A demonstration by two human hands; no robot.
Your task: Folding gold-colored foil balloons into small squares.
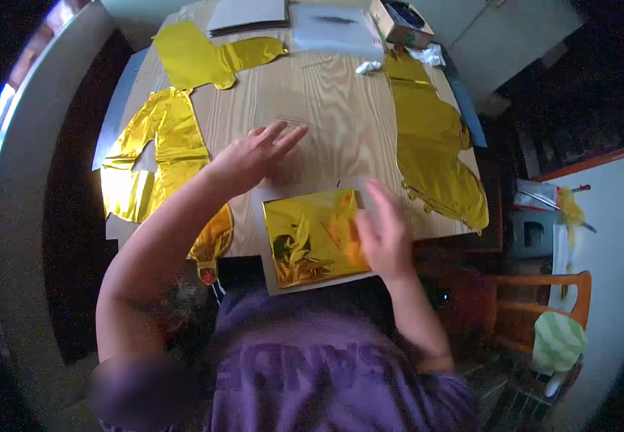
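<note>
A folded square of shiny gold foil (308, 241) lies on a pale, translucent sheet or bag (277, 282) at the table's near edge, in front of my body. Beyond it, my left hand (258, 155) is over the tabletop with fingers stretched and apart, holding nothing. My right hand (388, 234), slightly blurred, is at the foil's right edge, thumb and fingers apart; whether it touches the foil I cannot tell. Under my left forearm, a flat gold foil balloon (175, 144) lies partly covered, and a gold piece with a tab (215, 234) hangs near the table edge.
More flat gold foil balloons lie at the far left (189, 57) and along the right side (434, 137) of the wooden table (312, 93). At the back are a white stack (247, 14), clear plastic bags (337, 29) and a small box (402, 25). A wooden chair (578, 288) stands right.
</note>
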